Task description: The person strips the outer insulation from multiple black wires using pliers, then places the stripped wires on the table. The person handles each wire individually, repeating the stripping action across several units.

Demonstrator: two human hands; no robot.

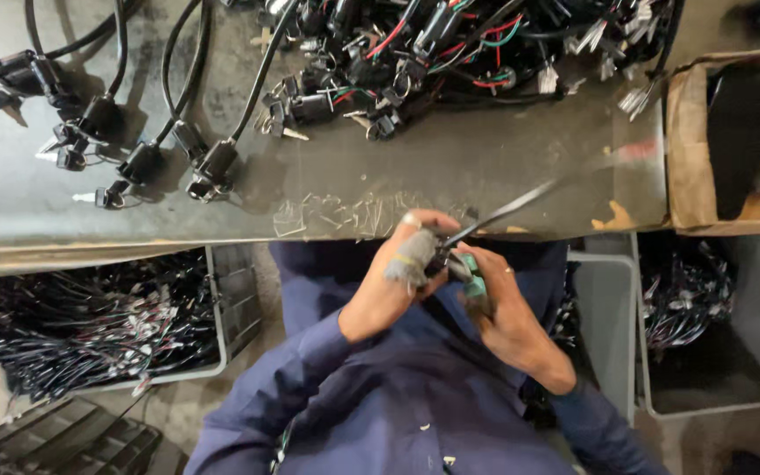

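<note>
Both hands meet just below the near edge of the grey surface [485,167], over the lap of a person in a dark blue shirt. The left hand [398,281] is curled shut around a small black connector part [440,259]; its thumb or a finger is wrapped in grey cloth tape [411,255], and a ring shows on a finger above it. The part sits between the two hands, at the left hand's fingertips and just touching the right hand's. The right hand [507,317] is closed around a teal-handled tool [475,286], whose head points up toward the black part. A black cable [507,209] runs from the part up and to the right across the edge of the surface; its far end is blurred.

On the surface just above the hands lies a scatter of clear plastic scraps [345,214]. Farther back is a tangled heap of wired black key switches [450,53] with red, green and white leads, and to the left a row of key switches on thick black cables [134,149] with keys in them. A grey bin of wire harnesses [98,321] stands below the surface on the left, another grey bin [714,325] on the right, and a cardboard box [688,141] at the right end.
</note>
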